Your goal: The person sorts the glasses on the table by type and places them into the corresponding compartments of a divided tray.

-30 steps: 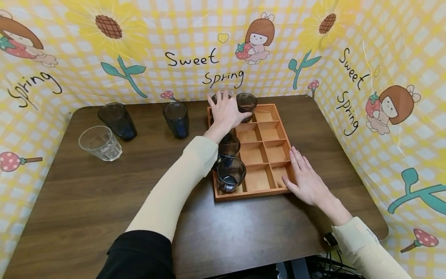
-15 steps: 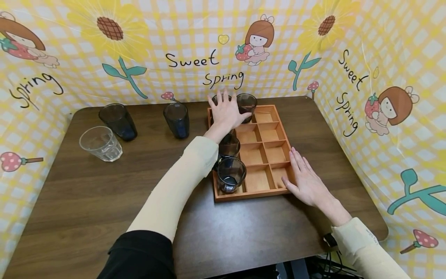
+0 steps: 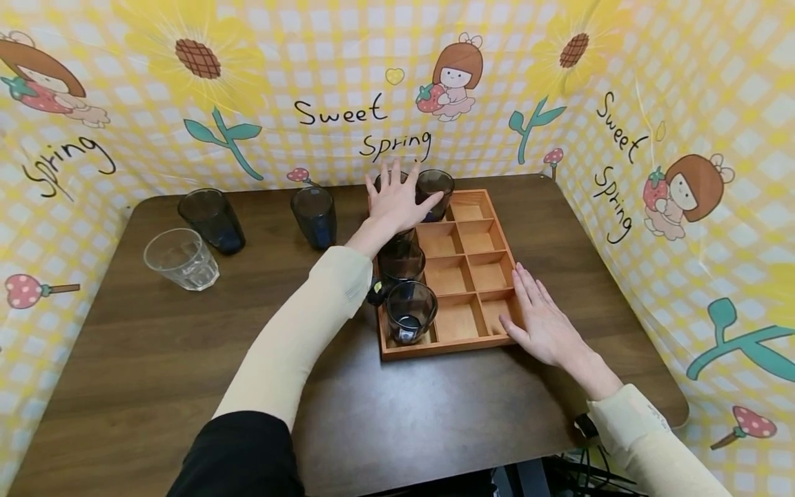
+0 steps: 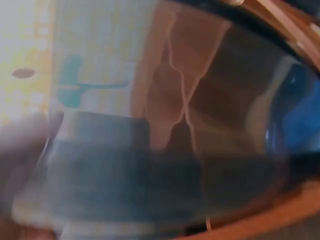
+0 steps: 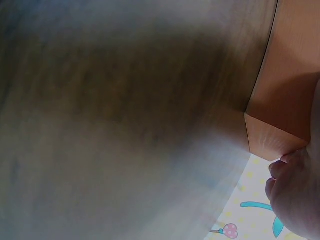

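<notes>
My left hand (image 3: 393,203), fingers spread and fairly straight, is over a dark tinted glass (image 3: 402,178) at the back left of a wooden compartment tray (image 3: 448,348). The hand hides most of that glass. Close to the thumb, another dark glass (image 3: 434,195) stands in the back row. Two more dark glasses, a middle one (image 3: 404,261) and a front one (image 3: 411,312), stand in the left column. Tinted glass (image 4: 185,100) fills the left wrist view. My right hand (image 3: 545,321) lies along the tray's right edge near the front corner, fingers extended.
To the left on the wooden table (image 3: 186,359) stand a clear glass (image 3: 186,259), a dark glass (image 3: 214,221) behind it, and another dark glass (image 3: 315,217) nearer the tray. A patterned cloth (image 3: 335,69) rises behind. Cables (image 3: 596,461) hang beyond the front edge.
My left hand has shifted slightly left and its wrist shows more of the glasses in the left column. The right hand stays at the tray's edge; the glasses stay put.
</notes>
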